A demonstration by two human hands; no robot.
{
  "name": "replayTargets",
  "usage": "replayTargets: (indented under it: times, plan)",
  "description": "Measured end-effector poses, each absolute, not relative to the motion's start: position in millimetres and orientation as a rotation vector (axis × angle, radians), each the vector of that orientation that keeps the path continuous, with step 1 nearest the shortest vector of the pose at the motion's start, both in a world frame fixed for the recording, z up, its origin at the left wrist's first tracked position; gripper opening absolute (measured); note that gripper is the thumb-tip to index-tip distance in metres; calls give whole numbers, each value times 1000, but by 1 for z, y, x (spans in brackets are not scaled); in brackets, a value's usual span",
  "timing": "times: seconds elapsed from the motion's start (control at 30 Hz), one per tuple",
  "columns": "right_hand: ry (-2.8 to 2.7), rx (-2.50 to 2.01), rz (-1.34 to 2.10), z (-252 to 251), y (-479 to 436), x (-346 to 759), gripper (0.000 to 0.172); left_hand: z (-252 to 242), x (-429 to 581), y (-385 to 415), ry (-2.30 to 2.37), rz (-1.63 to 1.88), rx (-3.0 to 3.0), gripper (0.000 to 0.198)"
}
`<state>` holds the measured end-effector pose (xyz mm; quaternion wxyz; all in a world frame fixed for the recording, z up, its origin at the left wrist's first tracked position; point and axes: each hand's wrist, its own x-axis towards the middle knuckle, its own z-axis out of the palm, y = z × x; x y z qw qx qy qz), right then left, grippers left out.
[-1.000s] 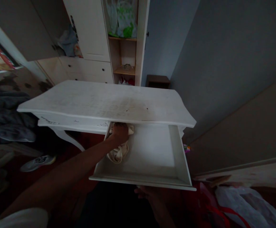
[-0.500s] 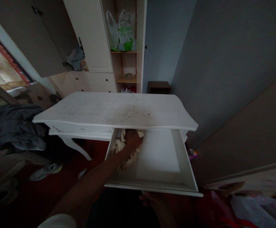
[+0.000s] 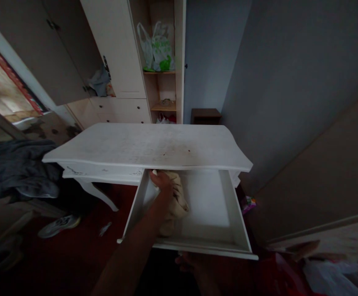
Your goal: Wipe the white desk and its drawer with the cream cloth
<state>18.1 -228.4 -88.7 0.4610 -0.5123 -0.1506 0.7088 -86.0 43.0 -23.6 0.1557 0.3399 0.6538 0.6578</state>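
Note:
A white drawer (image 3: 205, 201) is pulled out of the white desk (image 3: 129, 142). My left hand (image 3: 162, 181) reaches inside, near the drawer's back left corner, its fingers closed on a crumpled cream cloth (image 3: 179, 197). The cloth lies bunched on the drawer floor, partly covered by my hand and forearm. Under the front edge of the drawer, in deep shadow, my right hand (image 3: 187, 262) has curled fingers around the small drawer knob (image 3: 180, 253). Darkness hides much of that grip.
Dark stains mark the desk top. Behind it stands a wardrobe (image 3: 128, 74) with a plastic bag (image 3: 162, 51) on a shelf. Grey fabric (image 3: 18, 168) hangs at left, above a shoe (image 3: 60, 225) on the red floor. A grey wall rises at right, with bags (image 3: 336, 277) below.
My left hand has shifted left within the drawer, turning over and dragging the cloth, which now lies differently bunched, nearer the drawer's front. My right hand stays beneath the drawer front.

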Motion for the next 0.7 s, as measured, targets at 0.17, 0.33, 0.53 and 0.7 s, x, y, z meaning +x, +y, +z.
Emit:
replayTargets:
  times: [0.17, 0.33, 0.53, 0.7]
  plan:
    - [-388, -1223, 1742, -94, -227, 19, 54, -14, -88, 35, 2040, 1744, 847, 47]
    - [-394, -1287, 1735, -89, -227, 20, 57, -7, -75, 22, 2069, 1415, 1203, 47]
    - [-434, -1305, 1721, -81, -229, 19, 58, 3, -92, 23, 2196, 530, 1867, 47]
    - [-502, -1285, 1767, -75, -223, 23, 44, -2, -114, 28, 2098, 837, 1624, 17]
